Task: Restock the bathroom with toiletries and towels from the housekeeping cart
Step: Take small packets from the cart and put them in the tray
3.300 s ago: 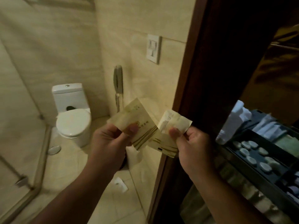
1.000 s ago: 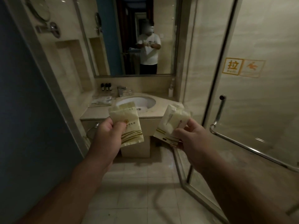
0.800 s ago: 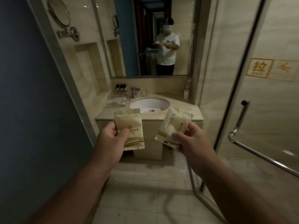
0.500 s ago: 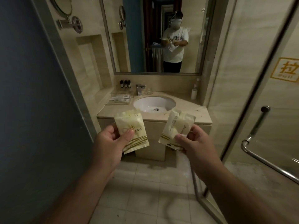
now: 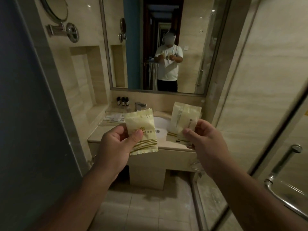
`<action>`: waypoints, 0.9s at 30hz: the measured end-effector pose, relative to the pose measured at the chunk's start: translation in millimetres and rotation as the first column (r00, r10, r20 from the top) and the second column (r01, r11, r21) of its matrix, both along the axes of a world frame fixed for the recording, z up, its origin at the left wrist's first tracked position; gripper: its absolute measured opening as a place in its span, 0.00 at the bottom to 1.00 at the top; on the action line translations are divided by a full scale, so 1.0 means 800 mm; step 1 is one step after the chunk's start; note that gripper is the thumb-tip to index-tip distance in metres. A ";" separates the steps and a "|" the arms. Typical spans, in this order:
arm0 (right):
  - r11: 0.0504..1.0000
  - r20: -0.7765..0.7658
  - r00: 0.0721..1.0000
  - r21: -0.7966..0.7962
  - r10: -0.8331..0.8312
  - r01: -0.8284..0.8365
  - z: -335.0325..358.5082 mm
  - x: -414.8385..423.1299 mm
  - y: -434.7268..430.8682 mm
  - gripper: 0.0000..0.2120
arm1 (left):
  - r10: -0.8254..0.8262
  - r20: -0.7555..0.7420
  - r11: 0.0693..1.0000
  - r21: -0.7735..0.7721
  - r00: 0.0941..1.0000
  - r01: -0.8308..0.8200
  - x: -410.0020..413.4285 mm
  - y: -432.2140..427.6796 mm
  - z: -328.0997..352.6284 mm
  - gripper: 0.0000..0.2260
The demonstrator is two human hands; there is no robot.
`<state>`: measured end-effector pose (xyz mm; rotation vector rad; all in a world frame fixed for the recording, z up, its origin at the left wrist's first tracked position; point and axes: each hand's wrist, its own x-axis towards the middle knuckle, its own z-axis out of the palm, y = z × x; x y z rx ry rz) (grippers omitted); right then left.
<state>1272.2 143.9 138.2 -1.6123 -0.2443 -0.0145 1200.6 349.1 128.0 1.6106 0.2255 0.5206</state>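
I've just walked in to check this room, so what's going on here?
A person stands in the bathroom facing the vanity counter, not yet at it. The left hand pinches one cream amenity packet with green stripes. The right hand pinches what look like two overlapped packets. Both are held up in front of the sink, and none is set down yet. Three small dark bottles and some flat sachets already sit at the counter's back left.

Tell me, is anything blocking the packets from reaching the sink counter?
Nothing visible. The left hand and right hand hold pale yellow plastic packets in the air, and only tiled floor lies before the beige stone sink counter.
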 end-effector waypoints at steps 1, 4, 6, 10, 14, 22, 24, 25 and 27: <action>1.000 0.010 1.000 -0.006 -0.004 0.004 0.000 0.007 0.011 0.13 | 0.001 0.004 1.000 0.005 1.000 -0.001 0.006 0.009 0.000 0.08; 1.000 0.022 1.000 -0.015 -0.006 0.006 -0.001 0.030 0.041 0.11 | 0.029 0.013 1.000 -0.014 1.000 -0.028 0.020 0.037 0.001 0.11; 1.000 0.023 1.000 -0.023 0.019 -0.018 -0.005 0.046 0.061 0.10 | 0.059 0.014 0.998 -0.030 0.998 -0.058 0.029 0.058 -0.001 0.11; 0.999 -0.005 0.999 -0.014 0.046 -0.046 -0.026 0.072 0.099 0.10 | 0.140 -0.038 0.990 -0.029 0.989 -0.141 0.045 0.093 -0.022 0.12; 0.997 -0.014 0.998 -0.049 0.066 -0.066 -0.052 0.101 0.127 0.10 | 0.187 -0.120 0.982 -0.003 0.975 -0.188 0.063 0.111 -0.051 0.10; 0.990 -0.136 0.982 -0.023 0.132 -0.137 -0.086 0.204 0.169 0.14 | 0.275 -0.197 0.958 -0.025 0.941 -0.286 0.144 0.145 -0.070 0.08; 0.985 -0.149 0.975 -0.038 0.163 -0.171 -0.091 0.237 0.177 0.13 | 0.310 -0.228 0.945 -0.032 0.923 -0.325 0.171 0.152 -0.073 0.09; 0.981 -0.150 0.972 -0.045 0.179 -0.188 -0.092 0.250 0.180 0.13 | 0.323 -0.242 0.940 -0.033 0.915 -0.340 0.182 0.154 -0.074 0.09; 0.975 -0.161 0.964 -0.029 0.211 -0.219 -0.096 0.279 0.185 0.12 | 0.338 -0.259 0.932 -0.045 0.905 -0.361 0.208 0.158 -0.077 0.10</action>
